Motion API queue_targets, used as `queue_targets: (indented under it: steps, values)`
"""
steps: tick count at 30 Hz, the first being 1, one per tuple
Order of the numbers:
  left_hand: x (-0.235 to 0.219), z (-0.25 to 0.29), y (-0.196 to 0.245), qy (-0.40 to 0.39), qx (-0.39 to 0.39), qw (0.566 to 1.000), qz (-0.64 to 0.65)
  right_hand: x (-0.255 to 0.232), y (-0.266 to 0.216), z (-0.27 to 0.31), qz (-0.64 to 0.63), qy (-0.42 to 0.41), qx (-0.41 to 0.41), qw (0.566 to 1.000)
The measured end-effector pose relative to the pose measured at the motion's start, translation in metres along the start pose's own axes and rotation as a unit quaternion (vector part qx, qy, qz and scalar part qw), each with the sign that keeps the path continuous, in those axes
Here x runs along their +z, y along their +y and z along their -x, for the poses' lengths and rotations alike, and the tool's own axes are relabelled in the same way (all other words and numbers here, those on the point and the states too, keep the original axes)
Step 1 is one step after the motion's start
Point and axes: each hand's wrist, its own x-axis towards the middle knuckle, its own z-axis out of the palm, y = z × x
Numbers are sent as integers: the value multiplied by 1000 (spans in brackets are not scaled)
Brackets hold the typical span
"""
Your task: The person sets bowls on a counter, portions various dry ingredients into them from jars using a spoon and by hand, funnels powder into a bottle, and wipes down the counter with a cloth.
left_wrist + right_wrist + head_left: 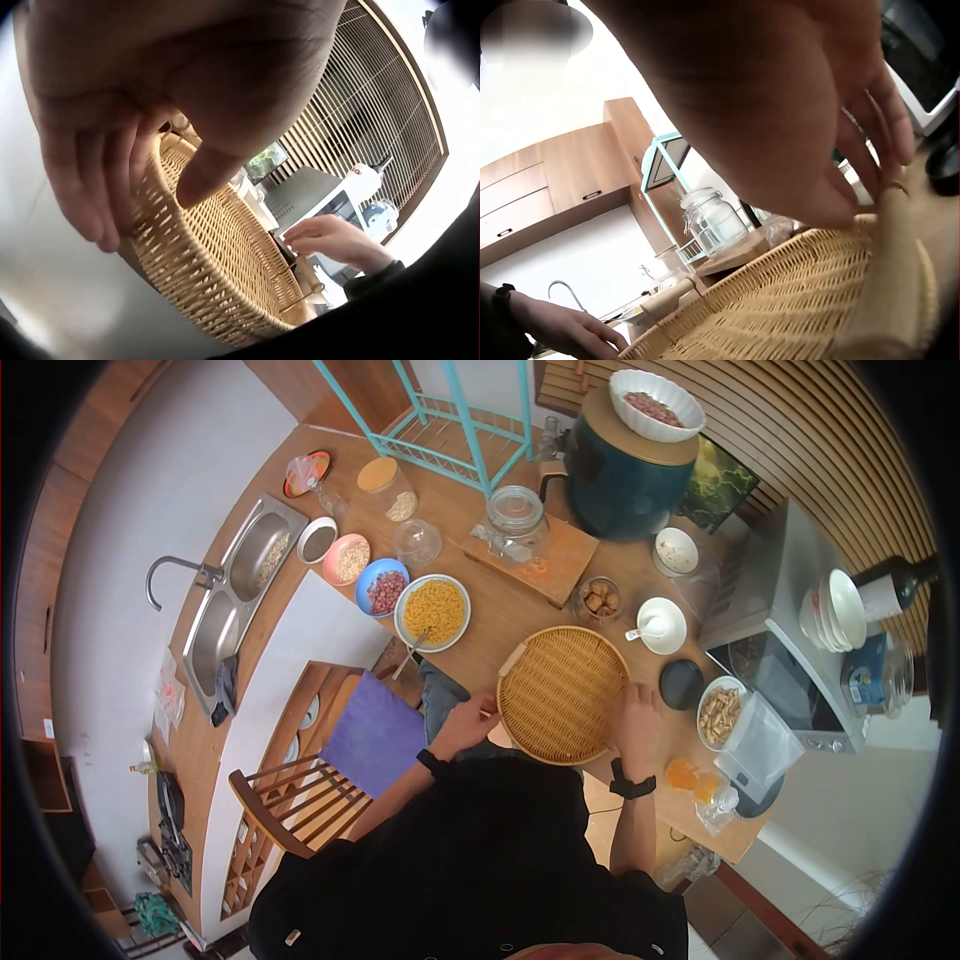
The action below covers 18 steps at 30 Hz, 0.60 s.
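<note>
Well, left hand (465, 725): you grip the round wicker basket (563, 695) by its left wall, thumb inside the rim, fingers (90, 180) close together against the outside.
Right hand (637, 720): your fingers are loosely bent and slightly spread at the basket's right edge, beside a wooden handle (885, 277); they hold nothing that shows, and I cannot tell whether they touch the rim.
Basket's place: in front of you, over the near edge of the table (490, 622), woven floor facing up; I cannot tell whether it rests there or is lifted.
Right of the basket: you have a black round lid (682, 685) near, then a white bowl (702, 728) of pale brown pieces.
Just past the basket: brown walnuts (600, 598) in a glass container, with a white spoon (650, 630) in another bowl beside them.
To your left: yellow grains (432, 610) with a metal spoon (412, 653), then a blue bowl (366, 582) and a pink bowl (329, 568).
Farther off: a glass jar (517, 515) on a wooden board (570, 562).
Back: a dark green cooker (615, 485) and a turquoise rack (471, 440).
</note>
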Motion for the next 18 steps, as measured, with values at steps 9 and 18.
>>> queue_targets:
  steps: [9, 18]
  values:
    - [-125, 29, 8, 165, 27, 982, 83, 26, -53, -153, -16, 55, -31, 998]
    - [-238, -12, -40, 242, 12, 952, 186, 47, -62, -188, 6, -96, 63, 993]
